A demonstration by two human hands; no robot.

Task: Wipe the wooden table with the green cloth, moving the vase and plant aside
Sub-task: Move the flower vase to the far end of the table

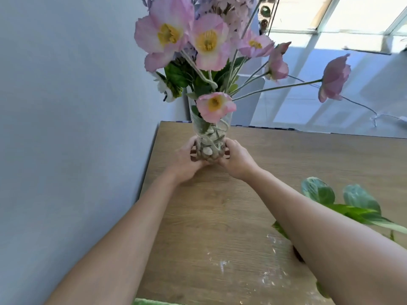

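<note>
Nearest the camera, a strip of green cloth [149,302] lies at the near edge of the wooden worktop [220,205], well short of the fingers. White smears and flecks [271,276] mark the wood grain between the forearms and under the right one. Right of the right forearm, the plant [352,205] spreads broad green leaves over the worktop; its pot is hidden. Further out, the left hand [187,159] and right hand [236,159] meet on the clear glass vase [210,137], fingers [226,153] clamped round its pebble-filled base from either side. The vase stands upright near the far left corner. Pink flowers [207,40] rise above the fingers. A plain grey wall [66,106] lies left; beyond, sunlit floor [330,95] and window frames.
</note>
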